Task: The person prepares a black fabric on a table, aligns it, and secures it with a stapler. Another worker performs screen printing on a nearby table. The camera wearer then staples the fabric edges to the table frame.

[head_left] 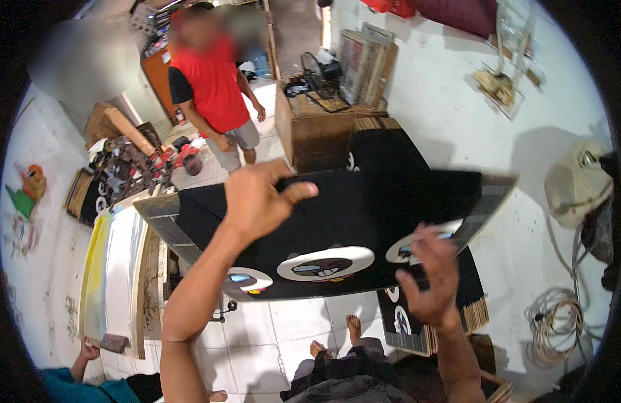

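Observation:
A wide board covered with black cloth (337, 221) spans the space in front of me, tilted, its grey ends showing. Along its near side run white ovals with cartoon faces, and the middle oval (354, 254) is the plainest to see. My left hand (257, 201) is closed at the far edge of the board, with the thumb on the front and the fingers partly hidden. Over the near right oval hangs my right hand (428, 279), blurred, its fingers apart; whether it touches the cloth is unclear.
Stacked boards with similar black cloth (398, 322) lie below right; another black stack (391, 148) stands beyond. At left, a co-worker's hand (89, 350) is by a pale frame (89, 295). A person in red (213, 80) stands ahead. Coiled cable (555, 322) hangs right.

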Tool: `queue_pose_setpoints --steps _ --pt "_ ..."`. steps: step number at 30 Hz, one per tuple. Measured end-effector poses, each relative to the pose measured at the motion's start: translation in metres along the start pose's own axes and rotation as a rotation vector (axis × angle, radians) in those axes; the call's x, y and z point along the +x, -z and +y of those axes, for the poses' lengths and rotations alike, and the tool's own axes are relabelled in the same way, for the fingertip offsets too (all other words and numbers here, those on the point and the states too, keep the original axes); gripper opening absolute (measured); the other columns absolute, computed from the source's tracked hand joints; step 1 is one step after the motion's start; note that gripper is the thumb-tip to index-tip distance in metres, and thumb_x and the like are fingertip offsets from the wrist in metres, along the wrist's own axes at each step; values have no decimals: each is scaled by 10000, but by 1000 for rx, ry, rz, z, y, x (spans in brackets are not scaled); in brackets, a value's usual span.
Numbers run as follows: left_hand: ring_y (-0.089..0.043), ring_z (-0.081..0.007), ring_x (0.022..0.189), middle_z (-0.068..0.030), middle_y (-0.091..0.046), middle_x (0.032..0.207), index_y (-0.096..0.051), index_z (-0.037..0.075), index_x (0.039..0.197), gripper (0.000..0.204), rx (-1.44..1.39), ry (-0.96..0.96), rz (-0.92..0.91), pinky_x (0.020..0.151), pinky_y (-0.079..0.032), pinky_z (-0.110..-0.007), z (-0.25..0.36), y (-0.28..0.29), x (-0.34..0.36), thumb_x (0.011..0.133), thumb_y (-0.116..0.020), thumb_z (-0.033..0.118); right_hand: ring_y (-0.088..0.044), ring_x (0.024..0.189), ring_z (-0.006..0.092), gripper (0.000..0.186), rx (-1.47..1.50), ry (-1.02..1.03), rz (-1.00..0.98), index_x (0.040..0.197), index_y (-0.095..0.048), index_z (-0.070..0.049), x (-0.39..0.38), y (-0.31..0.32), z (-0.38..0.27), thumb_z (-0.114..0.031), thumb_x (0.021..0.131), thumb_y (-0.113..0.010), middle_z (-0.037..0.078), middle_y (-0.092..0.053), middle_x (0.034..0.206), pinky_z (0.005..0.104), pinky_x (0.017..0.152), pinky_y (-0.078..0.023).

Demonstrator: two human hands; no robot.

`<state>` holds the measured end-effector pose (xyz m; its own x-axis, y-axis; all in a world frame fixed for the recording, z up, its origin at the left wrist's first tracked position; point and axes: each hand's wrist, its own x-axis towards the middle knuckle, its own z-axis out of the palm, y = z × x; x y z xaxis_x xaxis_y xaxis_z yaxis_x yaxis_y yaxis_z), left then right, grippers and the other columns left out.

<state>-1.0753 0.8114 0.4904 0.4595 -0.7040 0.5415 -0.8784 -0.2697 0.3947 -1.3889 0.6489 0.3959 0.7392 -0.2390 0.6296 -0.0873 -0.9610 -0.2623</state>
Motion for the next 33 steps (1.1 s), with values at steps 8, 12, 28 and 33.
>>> queue_pose_setpoints --steps 8,12,28,33 --pt "-652 -301 723 -86 -636 729 -641 65 744 445 -66 -523 -286 685 -479 -417 4 -123 -52 741 -803 479 -672 919 424 349 92 -276 -697 1069 -620 -10 32 -55 21 -210 808 -737 234 -685 934 500 796 -522" --pt "-605 -289 1128 -109 -655 1080 -648 55 1063 546 117 -469 -508 999 -407 -498 -11 -181 -74 751 -798 476 -673 841 442 315 171 -278 -681 1033 -634 -3 -34 -133 59 -232 833 -717 250 -677 855 521 753 -520" --pt "-680 -370 1057 -185 -691 1187 -483 53 1399 772 -116 942 -1171 894 -523 -460 -61 -245 -487 831 -772 490 -696 904 419 353 -27 -926 -749 1184 -632 -13 -274 -297 194 -237 911 -633 235 -709 966 568 826 -518" --pt "-721 -284 975 -167 -727 1098 -558 22 1325 728 -98 1236 -1179 853 -569 -396 -58 -245 -543 802 -825 452 -707 832 398 244 -161 -973 -674 1049 -630 -20 -315 -310 232 -194 881 -669 208 -710 869 538 752 -540"
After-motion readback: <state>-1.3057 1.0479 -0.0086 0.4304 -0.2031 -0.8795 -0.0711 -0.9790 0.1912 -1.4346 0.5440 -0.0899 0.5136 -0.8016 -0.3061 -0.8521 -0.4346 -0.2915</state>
